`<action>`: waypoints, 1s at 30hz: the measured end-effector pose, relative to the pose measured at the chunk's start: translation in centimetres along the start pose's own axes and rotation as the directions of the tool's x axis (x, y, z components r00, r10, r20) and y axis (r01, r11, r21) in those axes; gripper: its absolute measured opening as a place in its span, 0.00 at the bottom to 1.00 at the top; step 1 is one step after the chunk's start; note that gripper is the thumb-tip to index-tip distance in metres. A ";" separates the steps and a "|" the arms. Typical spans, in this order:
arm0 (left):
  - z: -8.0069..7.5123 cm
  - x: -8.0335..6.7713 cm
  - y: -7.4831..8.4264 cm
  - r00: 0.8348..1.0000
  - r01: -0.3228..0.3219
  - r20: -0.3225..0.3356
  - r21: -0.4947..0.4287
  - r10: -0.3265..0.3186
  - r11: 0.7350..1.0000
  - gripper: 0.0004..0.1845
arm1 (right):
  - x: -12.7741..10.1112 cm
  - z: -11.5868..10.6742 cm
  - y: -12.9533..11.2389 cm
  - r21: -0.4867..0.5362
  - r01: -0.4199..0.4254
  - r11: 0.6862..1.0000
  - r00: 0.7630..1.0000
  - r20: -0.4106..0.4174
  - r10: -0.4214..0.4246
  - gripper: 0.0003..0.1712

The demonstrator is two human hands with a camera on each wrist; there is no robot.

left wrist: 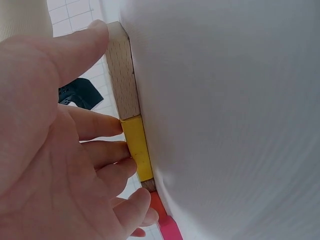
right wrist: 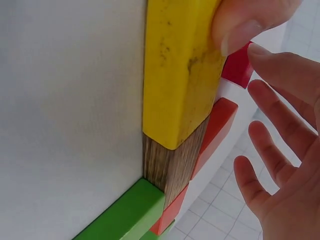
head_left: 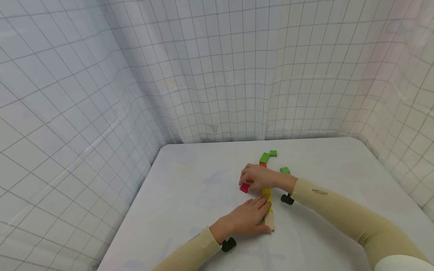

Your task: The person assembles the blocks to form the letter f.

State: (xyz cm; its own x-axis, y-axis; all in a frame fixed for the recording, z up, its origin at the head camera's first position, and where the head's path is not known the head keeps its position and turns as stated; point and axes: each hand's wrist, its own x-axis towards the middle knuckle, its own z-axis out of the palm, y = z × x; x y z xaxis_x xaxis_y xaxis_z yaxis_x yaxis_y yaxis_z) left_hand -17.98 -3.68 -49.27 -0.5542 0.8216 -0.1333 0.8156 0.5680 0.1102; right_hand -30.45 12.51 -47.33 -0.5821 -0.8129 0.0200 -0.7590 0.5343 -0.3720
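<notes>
A line of coloured blocks runs away from me across the white table. My left hand (head_left: 246,216) lies along its near end. Its thumb is at the end of a plain wooden block (left wrist: 122,75); its fingers touch the side of a yellow block (left wrist: 137,150). Reaching over the line, my right hand (head_left: 260,177) pinches a crimson block (head_left: 245,188) between thumb and index finger, left of the yellow part. In the right wrist view that crimson block shows partly, behind a yellow block (right wrist: 175,75). A dark brown block (right wrist: 167,160) and an orange-red block (right wrist: 216,132) are close by.
Beyond my right hand are a red block (head_left: 263,164) and a green block (head_left: 265,157), with a small green block (head_left: 273,153) at its corner. Another green block (head_left: 285,170) lies right of the line. Gridded white curtains (head_left: 217,75) surround the table (head_left: 190,180).
</notes>
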 end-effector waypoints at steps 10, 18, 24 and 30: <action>0.2 0.1 0.0 1.000 -0.026 -0.010 0.020 0.026 0.999 0.46 | 0.0 0.7 -0.1 -0.076 0.011 0.997 1.000 0.007 -0.011 0.15; -0.1 0.2 0.0 1.000 -0.024 -0.013 0.031 0.025 0.999 0.46 | 0.1 0.2 -0.1 -0.059 0.025 0.998 0.999 -0.026 -0.026 0.14; -0.5 0.1 0.1 1.000 -0.018 -0.015 0.005 0.018 1.000 0.47 | 0.1 -0.6 -0.3 -0.037 0.027 0.999 0.996 -0.086 -0.030 0.14; -0.9 0.4 -0.1 1.000 0.006 -0.026 -0.031 -0.007 1.000 0.49 | -0.2 -1.5 0.0 0.044 0.021 0.999 0.990 -0.139 -0.014 0.15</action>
State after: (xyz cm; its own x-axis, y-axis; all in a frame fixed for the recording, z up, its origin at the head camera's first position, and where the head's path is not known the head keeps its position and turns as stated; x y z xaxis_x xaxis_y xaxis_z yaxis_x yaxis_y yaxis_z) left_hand -18.47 -3.36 -48.44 -0.5638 0.8187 -0.1086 0.8067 0.5741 0.1398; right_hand -30.78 12.99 -45.98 -0.6059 -0.7805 0.1540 -0.7574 0.5068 -0.4117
